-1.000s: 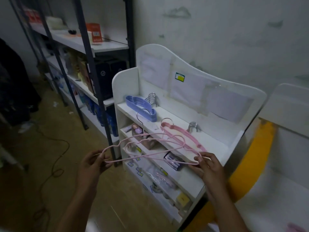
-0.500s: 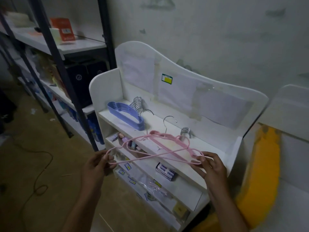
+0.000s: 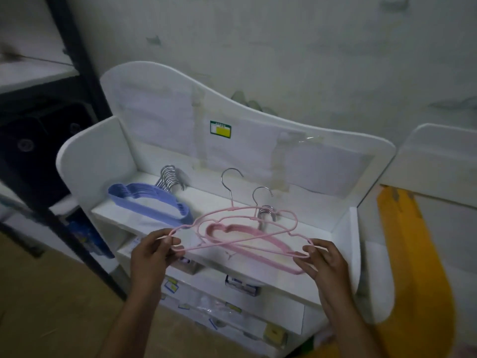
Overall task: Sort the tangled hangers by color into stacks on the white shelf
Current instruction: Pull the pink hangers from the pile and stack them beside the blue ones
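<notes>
Two thin pink hangers [image 3: 240, 211] with metal hooks hang level between my hands, just above the white shelf [image 3: 206, 200]. My left hand [image 3: 152, 251] pinches their left ends. My right hand [image 3: 322, 262] pinches their right ends. Under them on the shelf's top board lies a stack of pink hangers [image 3: 268, 248]. A stack of blue hangers [image 3: 149, 202] lies at the board's left end, its hooks pointing to the back panel.
A dark metal rack [image 3: 77, 81] stands left of the shelf. Lower shelf boards hold small boxes [image 3: 241, 285] and labels. A yellow object [image 3: 413, 267] leans at the right beside another white panel [image 3: 438, 156]. The wall is close behind.
Both hands have carried the pink hangers up and forward, from in front of the shelf to over the pink stack. The view has moved closer to the shelf.
</notes>
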A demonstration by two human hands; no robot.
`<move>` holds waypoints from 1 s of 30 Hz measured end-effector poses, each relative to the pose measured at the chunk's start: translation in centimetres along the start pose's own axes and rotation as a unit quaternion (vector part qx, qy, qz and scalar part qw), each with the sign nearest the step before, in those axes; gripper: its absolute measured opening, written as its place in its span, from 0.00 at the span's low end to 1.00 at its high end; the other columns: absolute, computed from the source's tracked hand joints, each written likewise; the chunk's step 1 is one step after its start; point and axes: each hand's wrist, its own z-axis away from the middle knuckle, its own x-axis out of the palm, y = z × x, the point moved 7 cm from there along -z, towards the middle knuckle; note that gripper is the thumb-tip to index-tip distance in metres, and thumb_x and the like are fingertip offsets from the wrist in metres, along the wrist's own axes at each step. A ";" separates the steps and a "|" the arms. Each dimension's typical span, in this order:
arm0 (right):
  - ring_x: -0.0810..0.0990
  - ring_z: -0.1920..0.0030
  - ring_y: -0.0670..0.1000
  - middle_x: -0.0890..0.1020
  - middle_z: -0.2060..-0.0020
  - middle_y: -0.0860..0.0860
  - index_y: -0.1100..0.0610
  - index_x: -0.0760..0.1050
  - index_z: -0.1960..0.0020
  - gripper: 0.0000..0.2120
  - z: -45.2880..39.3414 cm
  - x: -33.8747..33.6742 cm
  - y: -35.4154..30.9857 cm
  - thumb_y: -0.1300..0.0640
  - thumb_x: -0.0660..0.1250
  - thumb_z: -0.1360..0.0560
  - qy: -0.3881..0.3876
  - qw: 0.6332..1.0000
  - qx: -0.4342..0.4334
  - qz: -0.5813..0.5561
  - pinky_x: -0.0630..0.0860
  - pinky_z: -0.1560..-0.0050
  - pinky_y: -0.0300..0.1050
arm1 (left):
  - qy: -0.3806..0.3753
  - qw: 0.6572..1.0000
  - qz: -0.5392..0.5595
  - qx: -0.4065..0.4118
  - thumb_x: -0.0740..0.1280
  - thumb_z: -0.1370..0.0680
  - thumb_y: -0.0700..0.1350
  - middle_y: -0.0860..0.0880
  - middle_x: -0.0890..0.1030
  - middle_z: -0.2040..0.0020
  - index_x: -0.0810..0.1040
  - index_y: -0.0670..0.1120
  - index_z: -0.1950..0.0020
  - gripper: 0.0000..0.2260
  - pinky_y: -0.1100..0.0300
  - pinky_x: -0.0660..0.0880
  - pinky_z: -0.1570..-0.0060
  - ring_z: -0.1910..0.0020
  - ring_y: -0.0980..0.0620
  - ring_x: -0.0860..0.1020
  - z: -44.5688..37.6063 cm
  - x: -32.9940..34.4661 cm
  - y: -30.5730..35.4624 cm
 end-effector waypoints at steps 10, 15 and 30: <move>0.84 0.55 0.64 0.83 0.54 0.65 0.65 0.77 0.49 0.06 -0.8 -0.7 5.1 0.69 0.67 0.24 0.102 0.993 0.049 -0.014 0.83 0.55 0.50 | -0.085 0.996 0.004 -0.034 0.63 0.20 0.33 0.37 0.80 0.59 0.78 0.34 0.46 0.07 0.62 0.81 0.63 0.62 0.41 0.79 -6.3 3.0 -2.7; 0.85 0.58 0.59 0.84 0.56 0.59 0.59 0.80 0.50 0.07 -1.4 -1.6 5.6 0.68 0.69 0.25 0.143 0.982 0.014 0.125 0.83 0.57 0.49 | -0.112 0.993 -0.001 -0.043 0.63 0.20 0.33 0.37 0.80 0.59 0.78 0.35 0.46 0.06 0.62 0.81 0.64 0.66 0.51 0.81 -7.2 3.6 -3.5; 0.83 0.56 0.52 0.84 0.57 0.50 0.51 0.81 0.51 0.08 -2.3 -2.9 4.1 0.56 0.63 0.20 0.121 0.918 -0.003 0.379 0.81 0.50 0.56 | -0.147 0.984 -0.063 -0.078 0.63 0.21 0.31 0.34 0.81 0.56 0.79 0.34 0.48 0.06 0.60 0.82 0.65 0.60 0.38 0.80 -9.4 5.9 -6.4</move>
